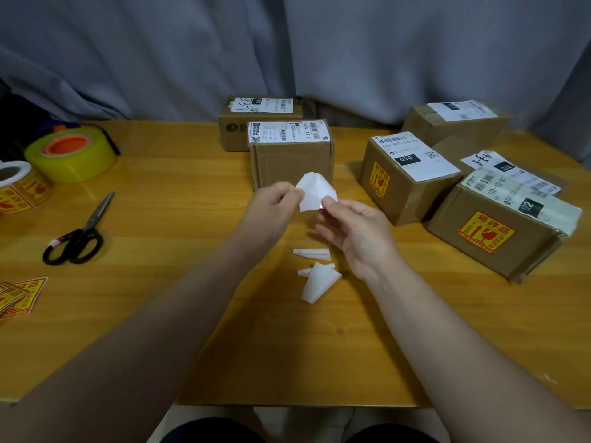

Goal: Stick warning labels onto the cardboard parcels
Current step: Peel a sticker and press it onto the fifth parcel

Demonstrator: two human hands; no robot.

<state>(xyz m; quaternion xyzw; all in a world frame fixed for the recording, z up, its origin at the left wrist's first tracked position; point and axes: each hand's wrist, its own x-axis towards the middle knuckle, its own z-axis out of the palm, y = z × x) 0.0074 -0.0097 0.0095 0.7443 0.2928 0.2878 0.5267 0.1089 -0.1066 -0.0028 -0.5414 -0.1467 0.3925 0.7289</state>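
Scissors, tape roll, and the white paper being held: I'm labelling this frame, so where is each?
scissors (97,215), head view, on the blades near the pivot.
tape roll (73,167), head view, on its yellow outer side.
white paper (311,191), head view, on its uncovered middle.

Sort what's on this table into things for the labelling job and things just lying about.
For the job: white sheet pinched by left hand and right hand; parcel behind it; warning-label roll; loose cut labels; two labelled parcels.
Lying about: scissors; yellow tape roll; white paper scraps.
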